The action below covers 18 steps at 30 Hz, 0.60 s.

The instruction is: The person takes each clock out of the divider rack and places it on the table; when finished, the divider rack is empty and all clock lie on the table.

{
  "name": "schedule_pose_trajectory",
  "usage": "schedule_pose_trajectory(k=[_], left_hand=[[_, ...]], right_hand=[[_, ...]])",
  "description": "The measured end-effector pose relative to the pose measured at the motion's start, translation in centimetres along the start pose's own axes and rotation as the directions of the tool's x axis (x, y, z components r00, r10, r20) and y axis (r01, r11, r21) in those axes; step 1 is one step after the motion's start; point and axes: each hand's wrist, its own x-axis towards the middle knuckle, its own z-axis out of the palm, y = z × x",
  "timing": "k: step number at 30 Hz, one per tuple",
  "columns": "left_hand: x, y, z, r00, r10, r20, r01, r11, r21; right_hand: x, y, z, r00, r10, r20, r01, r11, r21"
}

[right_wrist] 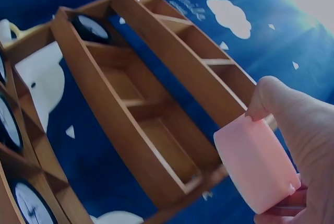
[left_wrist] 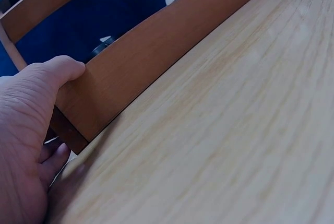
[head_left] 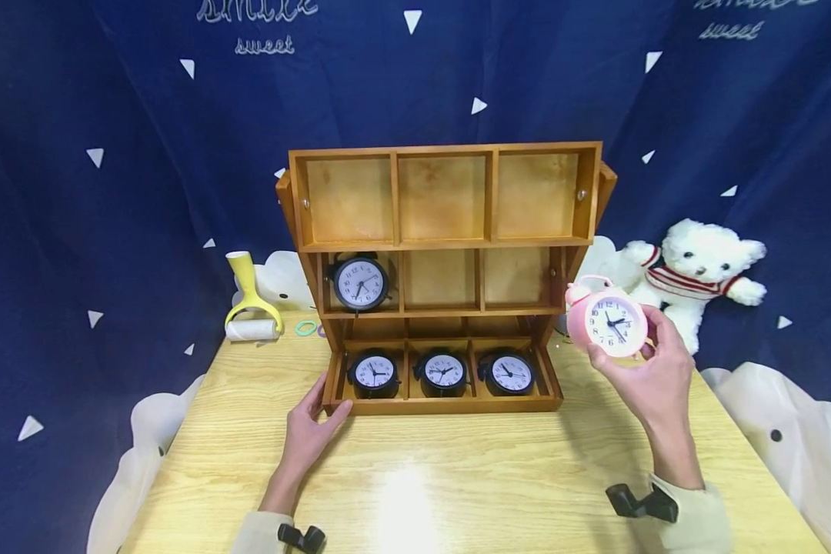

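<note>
My right hand [head_left: 665,377] holds a pink alarm clock [head_left: 615,326] up at the right side of a three-tier wooden shelf [head_left: 450,405]. Its white dial faces the head camera, and the right wrist view shows the smooth pink case [right_wrist: 255,164] between thumb and fingers. My left hand [head_left: 310,429] grips the front left corner of the shelf's bottom tier, thumb on the front board [left_wrist: 130,59] and fingers round the side. Three black alarm clocks, the middle one [head_left: 443,372] among them, sit in the bottom compartments. Another black clock [head_left: 360,283] stands in the middle tier's left compartment.
A yellow-handled lint roller [head_left: 249,296] stands at the back left, with a green hair tie [head_left: 305,328] beside it. A white teddy bear [head_left: 699,269] in a striped top sits at the back right. Behind the table [head_left: 346,485] hangs a dark blue curtain [head_left: 443,77].
</note>
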Motion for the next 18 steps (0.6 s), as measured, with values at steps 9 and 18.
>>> schedule_pose_trajectory(k=[9, 18], left_hand=[[0.1, 0.1, -0.1, 1.000, 0.005, 0.003, -0.005, 1.000, 0.003], [0.1, 0.0, -0.1, 1.000, 0.000, 0.007, 0.000, 1.000, -0.001]], right_hand=[[1.5, 3.5, -0.5, 0.997, 0.040, -0.062, -0.041, 0.999, -0.019], [2.0, 8.3, -0.3, 0.992, 0.126, -0.028, -0.129, 0.980, -0.148]])
